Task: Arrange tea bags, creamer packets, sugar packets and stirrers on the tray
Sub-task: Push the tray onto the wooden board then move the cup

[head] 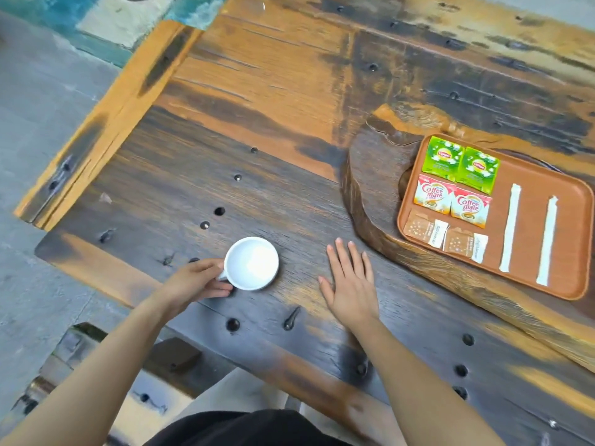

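Note:
An orange-brown tray lies at the right on a wooden slab. Along its left side sit two green tea bags, below them two Coffee mate creamer packets, and below those two brown sugar packets. Two white paper-wrapped stirrers lie side by side to the right of the packets. My left hand grips the handle of an empty white cup standing on the table. My right hand rests flat on the table with fingers spread, left of the tray.
The thick wooden slab under the tray rises above the dark, weathered table, which has several round holes and bolts. The table's left edge drops to a grey floor. A bench end shows at the lower left.

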A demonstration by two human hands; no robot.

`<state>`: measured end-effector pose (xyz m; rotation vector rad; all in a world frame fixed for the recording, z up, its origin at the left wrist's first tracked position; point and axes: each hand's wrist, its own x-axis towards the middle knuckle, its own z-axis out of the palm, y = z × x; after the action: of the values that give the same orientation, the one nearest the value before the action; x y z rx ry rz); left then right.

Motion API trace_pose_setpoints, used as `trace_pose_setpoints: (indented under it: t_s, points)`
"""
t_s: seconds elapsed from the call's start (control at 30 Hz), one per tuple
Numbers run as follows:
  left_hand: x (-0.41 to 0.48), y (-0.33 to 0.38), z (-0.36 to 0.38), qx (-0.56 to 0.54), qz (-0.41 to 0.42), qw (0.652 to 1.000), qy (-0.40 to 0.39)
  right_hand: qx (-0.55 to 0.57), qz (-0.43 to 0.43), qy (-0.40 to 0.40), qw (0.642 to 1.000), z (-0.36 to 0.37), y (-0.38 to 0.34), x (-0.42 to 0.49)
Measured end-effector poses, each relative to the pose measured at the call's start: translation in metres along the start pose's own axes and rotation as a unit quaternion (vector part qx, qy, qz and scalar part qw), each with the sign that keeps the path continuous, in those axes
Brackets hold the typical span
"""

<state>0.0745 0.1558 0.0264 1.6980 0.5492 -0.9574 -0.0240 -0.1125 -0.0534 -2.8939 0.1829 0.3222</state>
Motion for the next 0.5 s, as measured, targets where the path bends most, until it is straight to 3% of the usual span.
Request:
trace_pose_setpoints:
  t_s: [0.2, 0.5]
  points:
    - [0.006, -0.010, 0.013, -0.076, 0.039, 0.996, 0.010, -0.008, -0.001, 0.009, 1.000, 0.002, 0.000, 0.000]
    - [0.021, -0.007, 0.019, -0.060, 0.082, 0.995, 0.005, -0.002, 0.000, 0.012, 1.000, 0.001, 0.001, 0.000]
